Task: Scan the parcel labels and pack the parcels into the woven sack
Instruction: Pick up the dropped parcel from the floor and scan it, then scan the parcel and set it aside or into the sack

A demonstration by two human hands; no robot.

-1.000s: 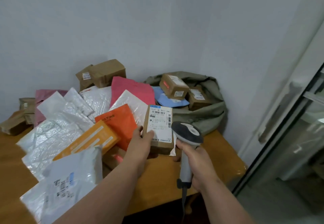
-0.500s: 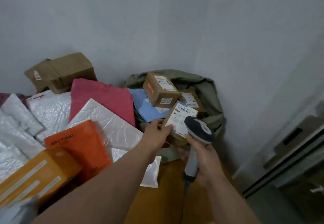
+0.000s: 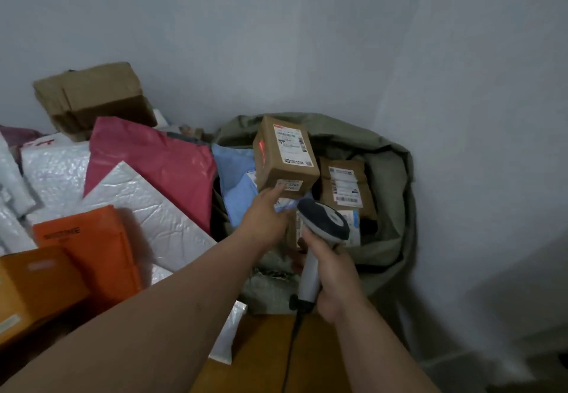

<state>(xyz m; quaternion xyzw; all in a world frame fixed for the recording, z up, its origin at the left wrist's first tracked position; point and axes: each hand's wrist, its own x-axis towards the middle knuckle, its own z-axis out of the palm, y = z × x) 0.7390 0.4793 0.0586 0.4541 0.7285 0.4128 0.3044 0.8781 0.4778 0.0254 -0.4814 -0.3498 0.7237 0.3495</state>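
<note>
- Parcels already in the woven sack (image 3: 396,208), seen from the head camera: three brown boxes with white labels and one blue mailer (image 3: 236,177).
- Woven sack, olive green, stands open-mouthed at the far right corner of the surface (image 3: 270,355), against the wall.
- Top box (image 3: 284,154) lies tilted on the blue mailer, label up; a red glow shows on its left side.
- Second box (image 3: 345,186) lies just right of it, deeper in the sack.
- Third box (image 3: 353,226) sits lowest, mostly hidden behind the scanner (image 3: 322,223); only a strip of its label shows.
- Left hand (image 3: 264,217) reaches into the sack mouth; its fingers (image 3: 278,190) are stretched forward and loosely together, the tips touching the near lower edge of the top box. They hold nothing that I can see.
- Right hand (image 3: 330,276) has its fingers curled tight round the pale handle of the scanner, whose dark head points over the sack. A dark cable hangs from the handle toward the near edge.
- Left of the sack, on the surface, a heap of unpacked parcels: one pink mailer (image 3: 153,159), one orange pouch (image 3: 89,245), one yellow-orange box (image 3: 33,288) at the left edge, several white bubble mailers (image 3: 147,208), overlapping so I cannot count them exactly.
- One brown carton (image 3: 92,97) rests at the back of the heap by the wall.
</note>
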